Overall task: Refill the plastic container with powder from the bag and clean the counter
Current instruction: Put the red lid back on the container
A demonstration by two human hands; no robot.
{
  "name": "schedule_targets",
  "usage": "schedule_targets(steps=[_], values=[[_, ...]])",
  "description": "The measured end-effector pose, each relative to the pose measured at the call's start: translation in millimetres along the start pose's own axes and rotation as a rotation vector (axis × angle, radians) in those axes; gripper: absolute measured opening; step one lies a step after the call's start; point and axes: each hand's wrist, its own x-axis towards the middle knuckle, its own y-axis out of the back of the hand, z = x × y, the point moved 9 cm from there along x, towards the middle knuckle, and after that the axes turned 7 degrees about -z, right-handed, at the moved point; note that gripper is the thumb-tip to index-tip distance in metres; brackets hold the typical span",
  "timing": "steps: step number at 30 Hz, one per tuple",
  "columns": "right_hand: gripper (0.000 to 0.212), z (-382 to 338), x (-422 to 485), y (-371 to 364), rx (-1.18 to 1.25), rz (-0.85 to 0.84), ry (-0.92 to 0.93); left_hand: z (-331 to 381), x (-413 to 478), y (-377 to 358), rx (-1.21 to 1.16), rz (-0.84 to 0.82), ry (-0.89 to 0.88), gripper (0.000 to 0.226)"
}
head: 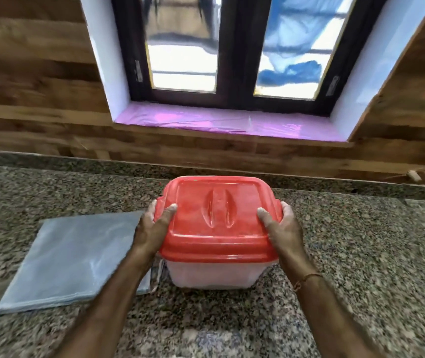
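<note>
forearms: both enter from the bottom edge, elbows cut off; thread band (307,279) on right wrist
counter (361,267): speckled granite, blurred at the edges
container (214,276): mid-counter, clear plastic, walls look white; contents not readable; can't tell if the base sits on the counter or just above it
lid (216,218): red, on the container, hides the inside
left hand (152,228): thumb on lid top, fingers curled round the lid's left edge, tips hidden
right hand (282,228): same grip on the right edge, fingers mostly hidden behind the lid
bag (69,257): flat, grey-blue, left of container, right edge under the left forearm; smeared
window (232,47): behind, blurred, top cut off
</note>
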Motion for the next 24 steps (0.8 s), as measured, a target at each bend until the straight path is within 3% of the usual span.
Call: schedule_targets(steps=[3,5,7,9,12,15,18,22,24], values=[[0.088,11.5,-1.8,-0.1,-0.157,0.013,-0.083,9.9,-4.6,-8.8,0.056,-0.024,-0.003,0.104],[0.08,11.1,-5.3,-3.8,-0.142,-0.01,-0.086,14.3,-4.6,-10.9,0.079,-0.03,-0.003,0.1],[0.063,13.4,-5.1,-4.6,-0.009,-0.054,-0.112,15.2,-2.3,-11.8,0.069,-0.048,-0.017,0.094],[0.062,23.6,-3.7,-10.9,0.289,-0.175,-0.234,11.7,2.0,-9.6,0.019,-0.087,-0.01,0.09],[0.083,36.0,-4.3,-14.5,0.5,-0.24,-0.361,5.7,4.9,-2.7,-0.093,-0.103,0.059,0.101],[0.103,46.3,-3.6,-16.2,0.566,-0.161,-0.394,17.2,-2.6,10.3,0.066,0.072,0.026,0.095],[0.086,40.0,-6.2,-8.0,0.474,-0.058,-0.328,37.4,-19.5,15.1,0.193,0.194,-0.091,0.078],[0.07,21.7,-11.8,7.3,0.206,0.064,-0.171,45.8,-25.3,13.8,0.26,0.185,-0.119,0.083],[0.056,11.9,-13.4,7.9,0.062,0.082,-0.113,53.3,-29.6,10.1,0.31,0.19,-0.156,0.069]])
